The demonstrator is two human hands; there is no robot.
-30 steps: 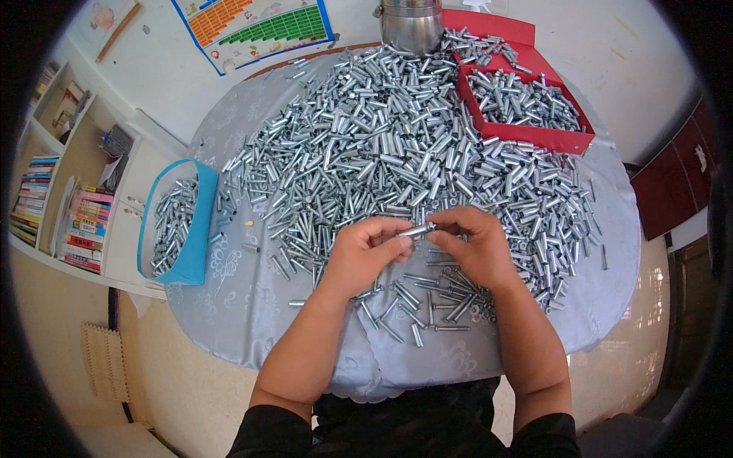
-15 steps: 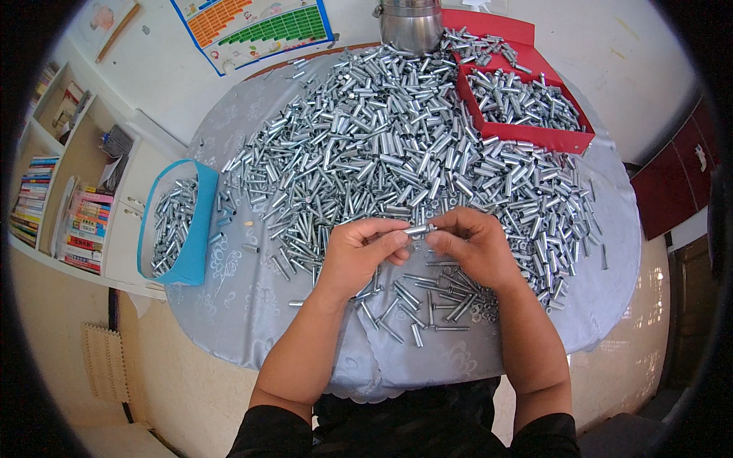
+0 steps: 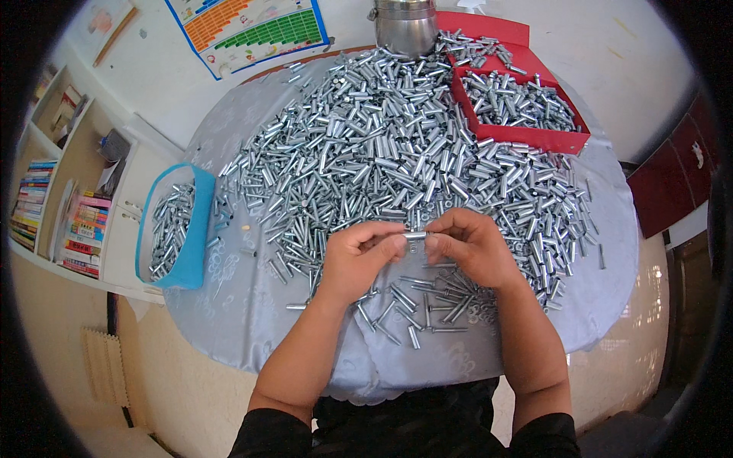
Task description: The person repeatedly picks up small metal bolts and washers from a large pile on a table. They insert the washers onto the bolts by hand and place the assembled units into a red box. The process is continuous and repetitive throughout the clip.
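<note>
Over the near middle of the table, my left hand (image 3: 357, 258) and my right hand (image 3: 475, 249) meet around one small silvery expansion bolt (image 3: 414, 236). It lies level, pinched at its left end by my left thumb and fingers and at its right end by my right ones. The fingertips hide both ends. Just below my hands is a loose group of long thin bolts (image 3: 456, 296), with small washers or nuts (image 3: 482, 305) beside it. Beyond my fingers spreads a big heap of metal sleeves and bolts (image 3: 382, 145).
A blue fabric bin (image 3: 200, 229) with metal pieces stands at the table's left edge. At the back right is an open red box (image 3: 534, 137) of similar pieces, near a steel pot (image 3: 406, 27). A grey cloth (image 3: 252, 336) covers the round table. Bookshelves (image 3: 72, 206) stand left.
The bolt between my fingers has turned from a slight tilt to level, and my right fingertips now cover its right end. Both hands stay nearly in place. The whole view has shifted slightly.
</note>
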